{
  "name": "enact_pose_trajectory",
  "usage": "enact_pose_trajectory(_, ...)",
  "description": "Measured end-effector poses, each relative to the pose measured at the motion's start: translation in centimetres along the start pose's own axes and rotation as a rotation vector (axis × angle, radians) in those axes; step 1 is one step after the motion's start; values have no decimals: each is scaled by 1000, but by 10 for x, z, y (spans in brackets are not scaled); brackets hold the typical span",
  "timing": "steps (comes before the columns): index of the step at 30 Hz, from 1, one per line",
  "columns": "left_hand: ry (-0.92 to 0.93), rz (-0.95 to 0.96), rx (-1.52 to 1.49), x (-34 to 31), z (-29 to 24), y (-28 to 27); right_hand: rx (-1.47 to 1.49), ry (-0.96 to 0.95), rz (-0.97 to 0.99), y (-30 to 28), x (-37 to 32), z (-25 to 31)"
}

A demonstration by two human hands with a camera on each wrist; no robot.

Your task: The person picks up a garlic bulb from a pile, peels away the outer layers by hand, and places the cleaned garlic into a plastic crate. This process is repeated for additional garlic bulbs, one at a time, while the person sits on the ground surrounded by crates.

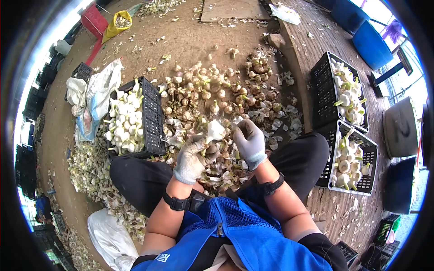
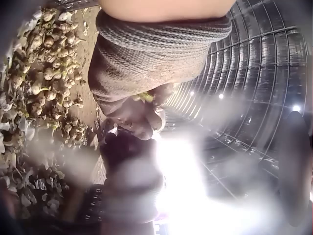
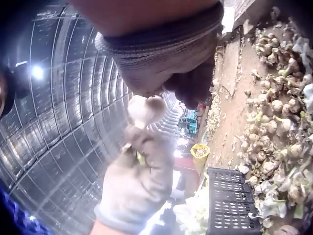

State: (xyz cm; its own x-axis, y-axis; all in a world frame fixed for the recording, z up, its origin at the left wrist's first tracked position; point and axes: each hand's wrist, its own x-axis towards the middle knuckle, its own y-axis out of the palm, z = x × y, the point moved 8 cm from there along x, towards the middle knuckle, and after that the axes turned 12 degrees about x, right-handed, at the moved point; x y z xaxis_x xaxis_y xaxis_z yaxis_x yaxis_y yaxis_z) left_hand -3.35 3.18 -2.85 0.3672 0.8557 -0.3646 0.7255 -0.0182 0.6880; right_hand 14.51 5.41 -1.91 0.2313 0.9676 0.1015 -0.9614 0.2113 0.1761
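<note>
The left hand (image 1: 191, 159), in a soiled pale knit glove, grips a white garlic bulb (image 1: 215, 131) by its stem, the bulb facing up and away from the body. In the right wrist view the bulb (image 3: 145, 110) stands above the gloved fingers, with some green stem showing between them. The right hand (image 1: 249, 142), gloved too, is just right of the bulb with its fingers curled in; nothing shows in its grasp. Below and beyond both hands lies a heap of unpeeled garlic bulbs (image 1: 205, 86) among loose skins (image 1: 275, 122).
A black crate (image 1: 153, 115) of white garlic stands by the left knee. Two more garlic-filled crates (image 1: 322, 97) (image 1: 370, 169) are at the right on wooden boards. White sacks (image 1: 101, 86) lie at the left, and a yellow bag (image 1: 118, 28) stands farther off.
</note>
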Motion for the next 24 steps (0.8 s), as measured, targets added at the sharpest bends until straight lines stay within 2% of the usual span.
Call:
enact_pose_trajectory(1, 28, -29, 44, 0, -2, -1, 43, -5, 28, 1, 1, 2)
enact_pose_trajectory(3, 59, -56, 86, 2, -3, -1, -54, 72, 146, 14, -8, 20)
enact_pose_trajectory(5, 127, -137, 299, 2, -3, -2, -331, -160, 192, 24, -12, 38)
enact_pose_trajectory(7, 157, -179, 407, 0, -7, -4, -286, -158, 177, 20, -10, 32)
enact_pose_trajectory(9, 21, -68, 132, 0, -3, -3, -161, -9, 118, 5, -1, 5)
enact_pose_trajectory(10, 0, -18, 20, -1, -2, -1, -154, 22, 29, -3, 2, 2)
enact_pose_trajectory(11, 0, -17, 22, -1, -4, -1, -174, 58, -6, -8, 2, 4)
enact_pose_trajectory(13, -50, -37, -132, -2, -3, 0, 30, 78, 3, -4, 4, 1)
enact_pose_trajectory(15, -38, -39, -130, -2, -3, 0, 17, 69, 101, 9, -3, 16)
enact_pose_trajectory(17, 54, -134, 198, -3, -8, -3, -162, -42, 224, 21, -10, 31)
enact_pose_trajectory(18, 53, -134, 198, 0, -3, -6, -278, -111, 237, 25, -12, 40)
enact_pose_trajectory(20, 308, -158, 626, 2, -14, -10, -394, -180, 248, 28, -13, 45)
enact_pose_trajectory(23, 411, -179, 675, -1, -23, -1, -453, -230, 284, 28, -10, 36)
enact_pose_trajectory(24, 343, -143, 519, -3, -20, 5, -431, -193, 227, 21, -7, 33)
